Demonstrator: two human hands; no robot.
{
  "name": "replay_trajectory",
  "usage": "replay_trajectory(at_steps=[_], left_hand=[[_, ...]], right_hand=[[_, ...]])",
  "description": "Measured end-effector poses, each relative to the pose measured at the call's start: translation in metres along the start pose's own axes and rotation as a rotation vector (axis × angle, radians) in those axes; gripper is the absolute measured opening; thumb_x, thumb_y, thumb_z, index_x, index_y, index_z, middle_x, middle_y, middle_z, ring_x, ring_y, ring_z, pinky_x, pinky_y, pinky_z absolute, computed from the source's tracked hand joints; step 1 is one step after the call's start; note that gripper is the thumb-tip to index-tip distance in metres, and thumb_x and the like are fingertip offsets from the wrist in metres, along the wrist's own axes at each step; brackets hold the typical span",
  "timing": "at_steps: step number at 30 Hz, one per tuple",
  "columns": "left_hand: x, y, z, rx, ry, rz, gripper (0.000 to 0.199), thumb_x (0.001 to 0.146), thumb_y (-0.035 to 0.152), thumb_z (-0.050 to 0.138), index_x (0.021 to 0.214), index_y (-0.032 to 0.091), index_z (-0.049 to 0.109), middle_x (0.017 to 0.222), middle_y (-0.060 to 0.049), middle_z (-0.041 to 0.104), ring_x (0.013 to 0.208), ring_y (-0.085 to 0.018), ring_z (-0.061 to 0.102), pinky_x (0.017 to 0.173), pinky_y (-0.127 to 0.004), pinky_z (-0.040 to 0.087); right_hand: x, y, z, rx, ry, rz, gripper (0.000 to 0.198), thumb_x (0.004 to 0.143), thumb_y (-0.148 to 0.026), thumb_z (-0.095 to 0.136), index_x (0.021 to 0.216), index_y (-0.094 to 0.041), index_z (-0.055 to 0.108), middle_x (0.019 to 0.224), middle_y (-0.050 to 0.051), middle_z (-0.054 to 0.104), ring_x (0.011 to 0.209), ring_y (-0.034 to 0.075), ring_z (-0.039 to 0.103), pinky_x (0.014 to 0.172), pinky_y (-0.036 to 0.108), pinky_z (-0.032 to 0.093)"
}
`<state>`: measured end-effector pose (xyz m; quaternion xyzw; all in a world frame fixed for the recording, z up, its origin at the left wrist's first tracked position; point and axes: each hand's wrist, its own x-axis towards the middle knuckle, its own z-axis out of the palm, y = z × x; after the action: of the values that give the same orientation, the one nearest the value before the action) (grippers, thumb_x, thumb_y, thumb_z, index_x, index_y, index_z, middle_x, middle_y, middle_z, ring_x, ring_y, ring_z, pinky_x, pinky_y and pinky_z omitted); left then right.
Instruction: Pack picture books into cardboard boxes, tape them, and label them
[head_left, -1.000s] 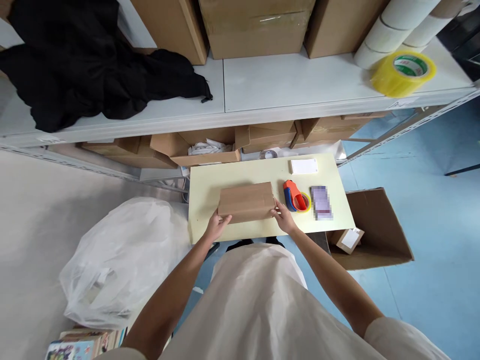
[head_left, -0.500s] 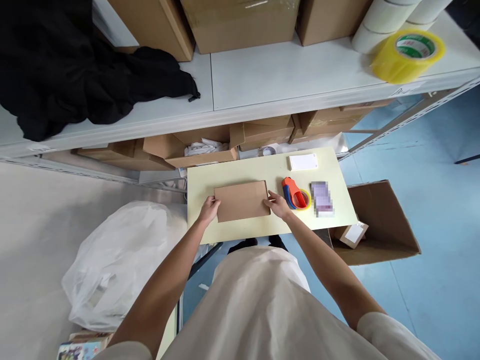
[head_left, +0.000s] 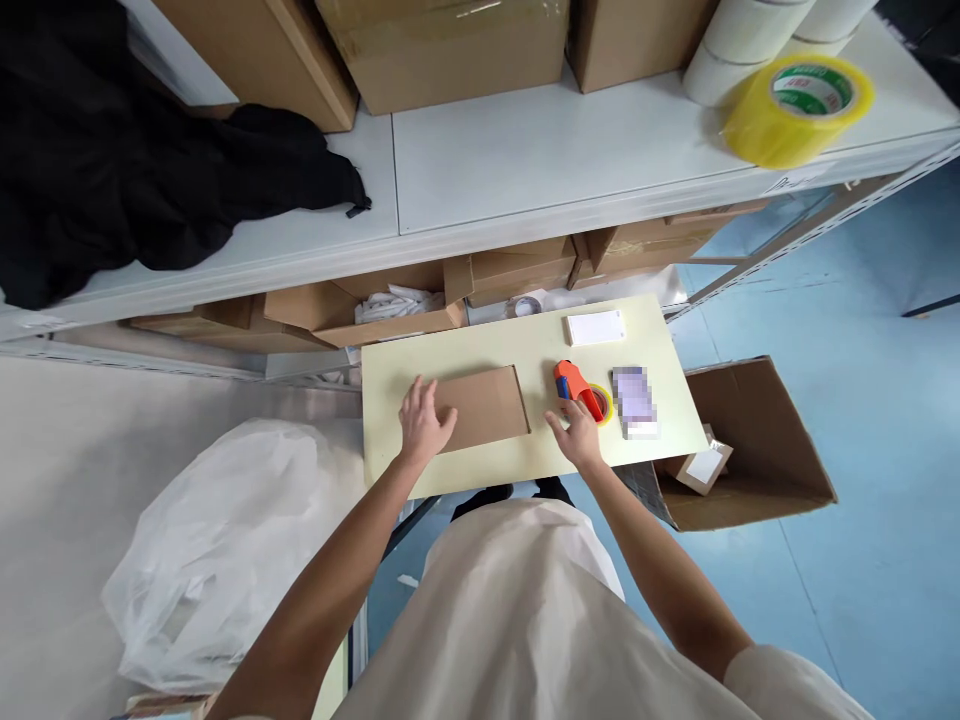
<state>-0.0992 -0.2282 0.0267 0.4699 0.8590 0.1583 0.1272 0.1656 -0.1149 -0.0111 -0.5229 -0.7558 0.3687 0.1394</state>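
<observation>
A flat brown cardboard box (head_left: 484, 408) lies on the small cream table (head_left: 480, 350). Over its left end rests my left hand (head_left: 426, 420), fingers spread and thumb on the top face. My right hand (head_left: 576, 432) is off the box, at the near side of an orange and blue tape dispenser (head_left: 577, 385) loaded with a yellow-edged roll. The fingers of that hand are apart, and their tips overlap the dispenser's blue part; I cannot tell whether they touch it. Right of the dispenser lies a blurred purple item (head_left: 634, 398).
A white slab-like stack (head_left: 595, 327) sits at the table's back. On the floor at right stands an open carton (head_left: 765, 430) holding a small labelled box (head_left: 705, 466). A shelf (head_left: 525, 150) carries cartons, black cloth (head_left: 187, 180) and yellow tape (head_left: 799, 110). A plastic bag (head_left: 247, 560) stands left.
Both hands have let go of the box's ends. The left hand has spread over the box's left end, and the right hand has moved right to the tape dispenser. The view has shifted slightly.
</observation>
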Motion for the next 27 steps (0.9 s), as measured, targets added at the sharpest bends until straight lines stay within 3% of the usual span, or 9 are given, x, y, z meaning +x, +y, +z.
replay_trajectory(at_steps=[2,5,11,16,22,25,27], left_hand=[[0.003,0.017,0.003,0.036,-0.113,0.144,0.068,0.077,0.043,0.058,0.137,0.017,0.039,0.151,-0.016,0.022,0.138,-0.034,0.019,0.108,-0.052,0.023],[0.011,0.036,0.012,0.035,-0.233,0.241,0.077,0.070,0.047,0.065,0.138,0.021,0.038,0.152,-0.014,0.020,0.139,-0.037,0.016,0.110,-0.053,0.015],[0.016,0.040,0.020,0.076,-0.276,0.254,0.079,0.070,0.049,0.064,0.140,0.024,0.036,0.151,-0.013,0.024,0.137,-0.037,0.022,0.110,-0.052,0.015],[0.005,0.037,0.020,0.157,-0.289,0.201,0.079,0.073,0.054,0.060,0.141,0.023,0.035,0.150,-0.014,0.024,0.135,-0.039,0.024,0.108,-0.053,0.017],[0.004,0.050,0.014,0.161,-0.273,0.170,0.075,0.075,0.050,0.059,0.139,0.019,0.036,0.151,-0.015,0.021,0.138,-0.038,0.018,0.108,-0.055,0.018],[0.021,0.075,0.008,0.027,-0.264,0.165,0.069,0.078,0.048,0.058,0.136,0.016,0.040,0.151,-0.014,0.023,0.138,-0.035,0.019,0.110,-0.051,0.019],[0.038,0.099,0.007,-0.183,-0.331,0.173,0.069,0.079,0.047,0.057,0.137,0.016,0.037,0.147,-0.014,0.032,0.134,-0.030,0.031,0.109,-0.045,0.027]], right_hand=[[-0.001,0.010,-0.012,-0.167,0.005,0.030,0.043,0.086,-0.046,0.049,0.111,-0.014,0.058,0.105,0.016,0.061,0.098,0.028,0.056,0.084,0.041,0.044],[0.004,0.015,-0.019,-0.370,-0.110,0.093,0.045,0.084,-0.045,0.053,0.112,-0.010,0.056,0.101,0.019,0.062,0.100,0.032,0.055,0.084,0.042,0.042],[0.025,0.008,-0.009,-0.511,-0.270,0.263,0.042,0.086,-0.044,0.052,0.108,-0.009,0.053,0.094,0.020,0.064,0.091,0.030,0.061,0.075,0.037,0.044],[0.028,0.021,0.000,-0.520,-0.322,0.258,0.032,0.090,-0.034,0.047,0.110,-0.010,0.049,0.088,0.018,0.065,0.084,0.028,0.064,0.071,0.035,0.043],[0.015,0.034,-0.017,-0.401,-0.209,0.181,0.027,0.088,-0.032,0.038,0.100,-0.012,0.052,0.075,0.013,0.062,0.070,0.026,0.061,0.066,0.036,0.042],[0.006,0.043,-0.042,-0.131,-0.144,0.134,0.024,0.083,-0.039,0.041,0.084,-0.018,0.052,0.063,0.004,0.054,0.058,0.019,0.052,0.056,0.030,0.039],[0.001,0.050,-0.057,0.107,-0.153,0.072,0.024,0.079,-0.044,0.042,0.072,-0.020,0.047,0.055,-0.002,0.045,0.050,0.014,0.043,0.050,0.026,0.034]])
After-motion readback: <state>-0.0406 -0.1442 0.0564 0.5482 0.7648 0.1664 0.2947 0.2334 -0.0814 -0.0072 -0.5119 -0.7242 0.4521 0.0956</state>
